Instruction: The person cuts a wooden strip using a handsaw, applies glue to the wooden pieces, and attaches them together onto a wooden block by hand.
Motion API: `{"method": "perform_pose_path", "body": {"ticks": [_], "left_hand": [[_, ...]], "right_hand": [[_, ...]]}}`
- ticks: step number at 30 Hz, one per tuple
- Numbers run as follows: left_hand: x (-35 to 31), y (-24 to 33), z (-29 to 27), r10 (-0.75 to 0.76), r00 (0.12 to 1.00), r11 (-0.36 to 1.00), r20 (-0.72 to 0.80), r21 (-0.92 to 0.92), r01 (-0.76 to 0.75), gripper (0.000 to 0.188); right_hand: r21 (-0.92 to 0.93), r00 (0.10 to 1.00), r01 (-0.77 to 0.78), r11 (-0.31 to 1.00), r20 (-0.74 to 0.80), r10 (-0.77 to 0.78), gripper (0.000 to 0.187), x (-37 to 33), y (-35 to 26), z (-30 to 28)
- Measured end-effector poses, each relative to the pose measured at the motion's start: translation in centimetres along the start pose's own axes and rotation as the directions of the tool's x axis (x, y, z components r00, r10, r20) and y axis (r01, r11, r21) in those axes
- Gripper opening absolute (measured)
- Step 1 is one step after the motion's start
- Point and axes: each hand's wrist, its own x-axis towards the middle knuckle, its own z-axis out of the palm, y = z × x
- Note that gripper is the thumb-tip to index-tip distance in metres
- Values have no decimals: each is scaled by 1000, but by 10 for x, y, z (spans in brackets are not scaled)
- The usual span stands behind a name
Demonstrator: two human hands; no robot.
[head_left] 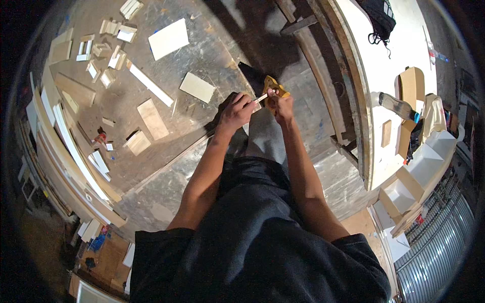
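Note:
My left hand [236, 113] is closed, its fingertips pinching one end of a small pale wooden stick [261, 97]. The stick's other end meets the thumb of my right hand [281, 108]. That hand is closed too, with the yellow handle [271, 82] of a hand saw in its grip. The saw's dark blade [248, 73] points forward and left, away from me. Both hands are close together over my legs, at the edge of the wooden work surface [202, 118]. My right fingers partly hide the handle.
Wood offcuts lie over the surface at left, among them a pale board [168, 39], a smaller board [197, 87] and a white strip [150, 83]. Long strips [76, 146] are stacked at far left. A white-topped bench [369, 65] at right holds a brush [398, 106].

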Motion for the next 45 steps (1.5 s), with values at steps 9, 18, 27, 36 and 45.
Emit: {"method": "perform_pose_path", "body": {"ticks": [9,18,27,36,45], "left_hand": [[4,2,-2,24,1000,999,9,40,-24,15],[-1,1,1,-17,998,1000,-60,19,18,16],[-4,5,-5,-104,993,990,-50,95,108,19],[9,32,-19,-378,925,892,-35,254,374,39],[-31,17,-9,-416,908,841,46,398,365,55]], "right_hand": [[-44,982,-174,984,-87,170,21,14,30,2],[233,988,-87,968,-107,114,16,-36,26,-28],[-50,982,-1,999,-190,-8,12,-85,-36,-30],[-11,998,33,999,-54,-34,17,-104,-87,-8],[-126,999,21,992,-45,-27,23,-97,-114,-8]]}}
